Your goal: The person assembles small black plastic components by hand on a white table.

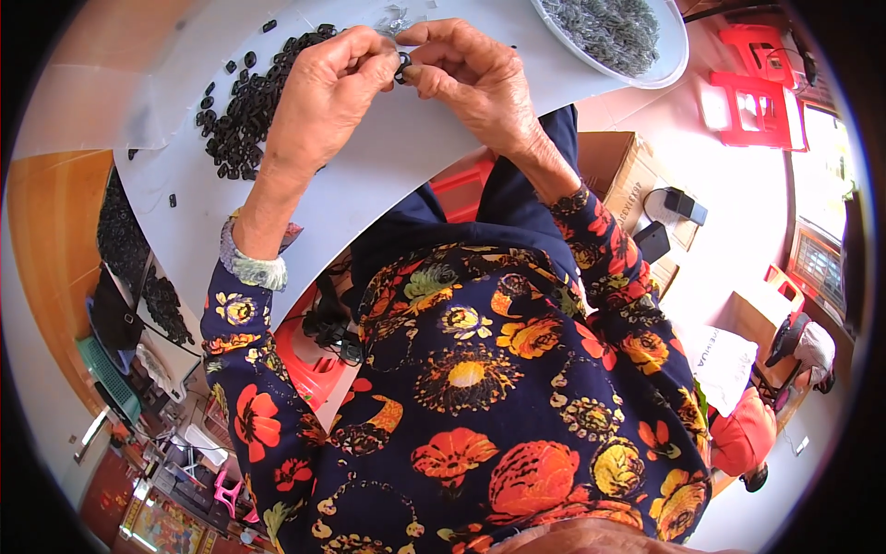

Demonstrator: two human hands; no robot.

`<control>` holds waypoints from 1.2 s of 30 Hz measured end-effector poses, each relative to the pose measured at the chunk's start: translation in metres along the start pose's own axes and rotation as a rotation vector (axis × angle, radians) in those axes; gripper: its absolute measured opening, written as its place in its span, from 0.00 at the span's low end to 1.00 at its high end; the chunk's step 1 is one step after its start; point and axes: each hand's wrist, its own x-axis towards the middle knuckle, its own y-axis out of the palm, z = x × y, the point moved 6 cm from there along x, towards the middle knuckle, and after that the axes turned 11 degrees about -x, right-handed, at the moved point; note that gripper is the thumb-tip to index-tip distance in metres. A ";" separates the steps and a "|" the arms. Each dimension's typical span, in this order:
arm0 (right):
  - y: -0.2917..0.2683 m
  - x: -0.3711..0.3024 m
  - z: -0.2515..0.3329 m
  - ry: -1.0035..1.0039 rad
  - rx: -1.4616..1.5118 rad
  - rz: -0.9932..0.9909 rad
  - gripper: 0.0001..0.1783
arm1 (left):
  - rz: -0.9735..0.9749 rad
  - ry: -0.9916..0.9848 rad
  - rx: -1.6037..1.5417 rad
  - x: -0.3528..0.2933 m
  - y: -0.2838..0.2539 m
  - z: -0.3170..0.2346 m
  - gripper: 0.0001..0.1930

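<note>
Over the white table, my hands meet at a small black ring-like part. My left hand pinches it from one side, thumb and fingers pressed together. From the other side, my right hand grips it between thumb and forefinger. Its exact kind is too small to make out. Left of my left hand spreads a heap of small black oval parts, a few lying loose around it. Just beyond my fingertips lie a few small clear pieces.
A white round basin at the far right holds many small clear-grey pieces. To the right stand a cardboard box with a black phone on it, and red stools. Another person in a red top is at lower right.
</note>
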 end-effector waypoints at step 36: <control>-0.004 -0.001 0.003 -0.028 -0.020 -0.092 0.13 | -0.293 0.114 -0.001 -0.013 0.022 0.007 0.12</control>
